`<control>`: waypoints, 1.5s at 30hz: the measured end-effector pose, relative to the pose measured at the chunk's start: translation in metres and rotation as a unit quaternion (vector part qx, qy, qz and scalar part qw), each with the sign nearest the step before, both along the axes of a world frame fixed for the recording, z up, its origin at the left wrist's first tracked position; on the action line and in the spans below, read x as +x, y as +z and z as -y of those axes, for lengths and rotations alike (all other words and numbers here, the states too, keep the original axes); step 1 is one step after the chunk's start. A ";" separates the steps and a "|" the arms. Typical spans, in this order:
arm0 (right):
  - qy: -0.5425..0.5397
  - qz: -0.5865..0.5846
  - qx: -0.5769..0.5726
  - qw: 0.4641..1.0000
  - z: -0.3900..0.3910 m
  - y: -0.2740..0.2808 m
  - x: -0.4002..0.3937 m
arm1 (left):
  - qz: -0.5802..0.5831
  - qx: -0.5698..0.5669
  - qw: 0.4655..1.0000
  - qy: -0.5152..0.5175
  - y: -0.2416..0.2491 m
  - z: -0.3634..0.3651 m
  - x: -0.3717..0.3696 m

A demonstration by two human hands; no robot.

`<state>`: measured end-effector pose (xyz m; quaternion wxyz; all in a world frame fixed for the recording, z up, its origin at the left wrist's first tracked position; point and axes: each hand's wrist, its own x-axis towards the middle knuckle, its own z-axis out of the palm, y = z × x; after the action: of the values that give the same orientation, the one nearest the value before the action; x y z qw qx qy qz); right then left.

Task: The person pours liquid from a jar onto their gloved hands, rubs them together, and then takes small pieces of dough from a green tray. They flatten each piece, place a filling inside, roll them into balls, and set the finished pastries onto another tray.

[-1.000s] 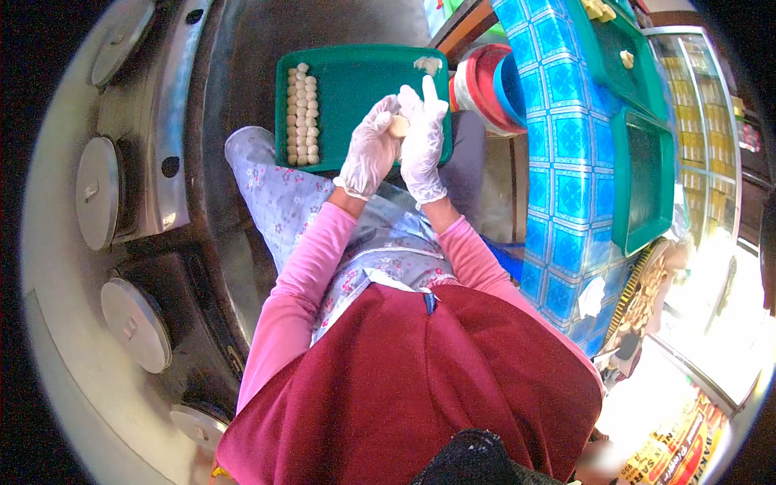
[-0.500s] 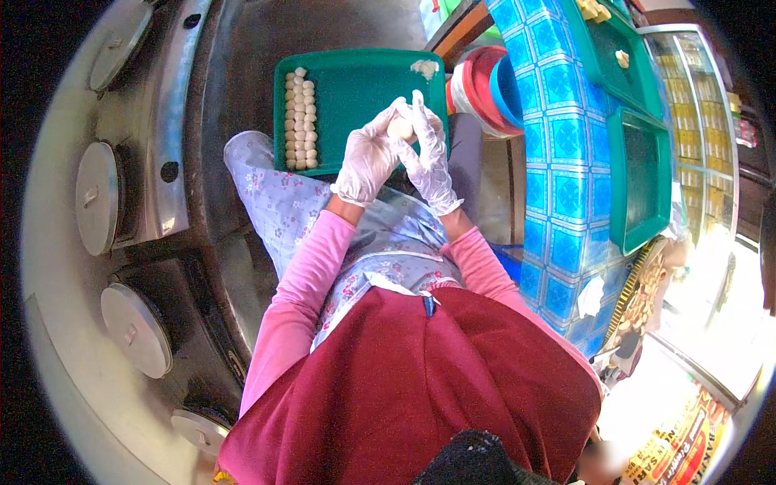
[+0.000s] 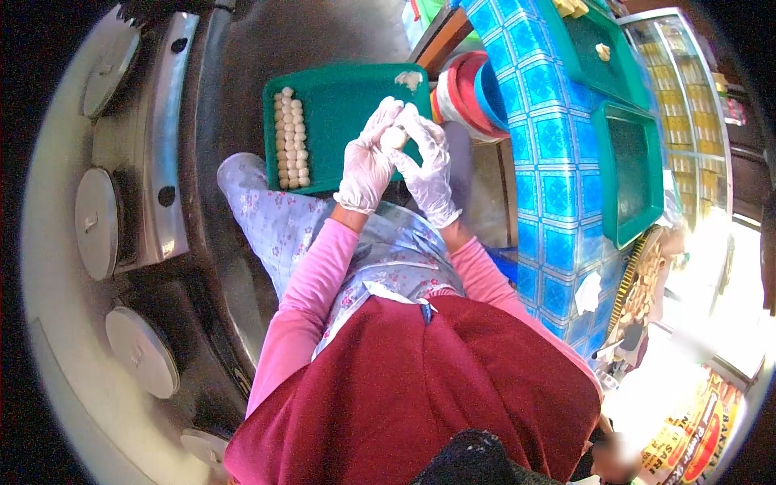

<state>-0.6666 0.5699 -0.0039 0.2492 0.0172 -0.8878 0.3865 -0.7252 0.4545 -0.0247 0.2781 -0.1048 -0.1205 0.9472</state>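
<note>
A small pale dough ball (image 3: 394,138) is held between my two gloved hands, over the near right part of a green tray (image 3: 343,174). My left hand (image 3: 368,162) cups the ball from the left with its fingers bent around it. From the right, the fingers of my right hand (image 3: 428,166) curve over the ball, with the thumb below. Both hands wear thin translucent white gloves. Rows of similar dough balls (image 3: 291,137) stand along the tray's left side. A flat white lump (image 3: 410,79) lies in its far right corner.
On the left are stoves with round metal lids (image 3: 97,224). To the right, a blue tiled-pattern counter (image 3: 558,194) carries green trays (image 3: 610,174). Red and blue basins (image 3: 473,93) stand beside the tray. A glass display case (image 3: 687,105) is at the far right.
The view has shifted slightly. My right fingers, upright before, now bend over the dough ball, and more of the ball shows between my hands.
</note>
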 end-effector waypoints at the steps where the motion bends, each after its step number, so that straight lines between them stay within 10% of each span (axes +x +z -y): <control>1: -0.025 -0.003 -0.019 1.000 0.003 0.001 0.002 | -0.016 -0.030 0.999 0.015 0.005 -0.004 -0.002; 12: -0.016 0.174 -0.441 0.880 -0.014 0.079 0.027 | -0.173 -0.146 0.967 -0.116 0.020 -0.019 0.004; 21: -0.087 0.022 0.080 0.993 -0.164 0.284 0.044 | -0.091 -0.198 0.971 -0.096 0.022 0.015 -0.017; 23: -0.128 0.051 -0.159 0.978 -0.242 0.293 0.011 | -0.091 -0.156 0.979 -0.097 0.005 0.031 -0.024; 29: -0.134 0.186 -0.125 0.965 -0.365 0.248 0.012 | -0.113 -0.182 0.977 0.005 -0.014 0.102 -0.027; 45: -0.151 0.232 -0.091 0.957 -0.316 0.207 0.085 | 0.005 -0.191 0.979 0.070 0.008 0.142 -0.023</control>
<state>-0.5820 0.8854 0.2032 0.0929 -0.2303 -0.8744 0.4169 -0.7483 0.3122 -0.0163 0.1853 -0.1517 0.0539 0.9694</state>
